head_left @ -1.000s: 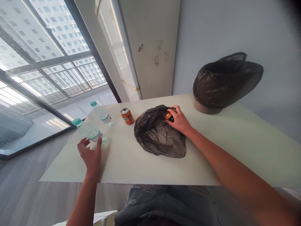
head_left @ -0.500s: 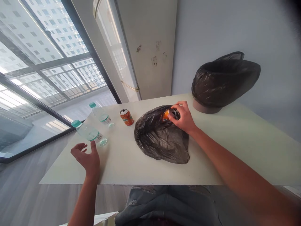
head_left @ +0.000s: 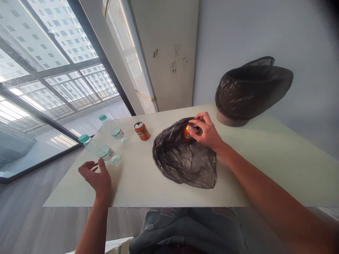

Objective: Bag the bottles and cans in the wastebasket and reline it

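Note:
My right hand (head_left: 208, 132) grips an orange drink can (head_left: 188, 132) near its top. That can is at the far side of a crumpled black plastic bag (head_left: 185, 158), which lies on the white table (head_left: 132, 187). Left of the bag stands a second orange can (head_left: 142, 131) with an opened top. My left hand (head_left: 96, 178) hovers above the table with its fingers apart and holds nothing. Closest to it is a clear plastic bottle (head_left: 99, 148) with a green cap; a similar bottle (head_left: 112, 128) stands behind.
At the back right a bin lined with a black bag (head_left: 251, 91) stands on the table against the wall. A pale refrigerator (head_left: 166, 53) is behind the table. Glass balcony doors (head_left: 58, 70) are at the left.
The can in my right hand has tipped slightly more upright, and the bag's near edge has shifted a little right and toward me. My left hand has hardly moved.

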`<state>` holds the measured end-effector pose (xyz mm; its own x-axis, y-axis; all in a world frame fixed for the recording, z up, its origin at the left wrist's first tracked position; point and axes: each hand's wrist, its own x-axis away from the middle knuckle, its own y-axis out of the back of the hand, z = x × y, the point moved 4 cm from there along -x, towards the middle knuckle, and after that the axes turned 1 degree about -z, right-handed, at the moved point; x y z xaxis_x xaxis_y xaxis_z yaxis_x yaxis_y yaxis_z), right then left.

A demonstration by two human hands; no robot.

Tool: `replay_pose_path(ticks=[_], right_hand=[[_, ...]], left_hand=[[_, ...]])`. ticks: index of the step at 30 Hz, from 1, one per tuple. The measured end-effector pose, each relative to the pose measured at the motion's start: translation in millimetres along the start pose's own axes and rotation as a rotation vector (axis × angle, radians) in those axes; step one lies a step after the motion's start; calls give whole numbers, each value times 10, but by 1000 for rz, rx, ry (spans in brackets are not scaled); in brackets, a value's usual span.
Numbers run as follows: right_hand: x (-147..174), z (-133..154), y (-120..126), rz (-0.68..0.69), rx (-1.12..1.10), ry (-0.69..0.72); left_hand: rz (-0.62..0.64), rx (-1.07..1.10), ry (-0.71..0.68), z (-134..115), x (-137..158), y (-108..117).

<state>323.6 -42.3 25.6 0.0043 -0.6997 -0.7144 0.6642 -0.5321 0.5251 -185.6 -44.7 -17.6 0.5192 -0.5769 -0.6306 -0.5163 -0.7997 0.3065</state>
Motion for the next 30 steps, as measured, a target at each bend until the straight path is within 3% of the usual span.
replay_pose_path(ticks=[5,13,26,30], right_hand=[[-11,-76,-62,-6,-78,-10],[38,-314,-218,119,-209,-285],[135,-460,-280,386,-148,-462],[134,-463,-261,397,-105,-439]], left_hand=[[3,6,6,22,-19,-14],[7,16,-41,56,-30,-29],[3,-36,-84,38,-22,-22],[-14,-37,-113,24,-15,-13]])
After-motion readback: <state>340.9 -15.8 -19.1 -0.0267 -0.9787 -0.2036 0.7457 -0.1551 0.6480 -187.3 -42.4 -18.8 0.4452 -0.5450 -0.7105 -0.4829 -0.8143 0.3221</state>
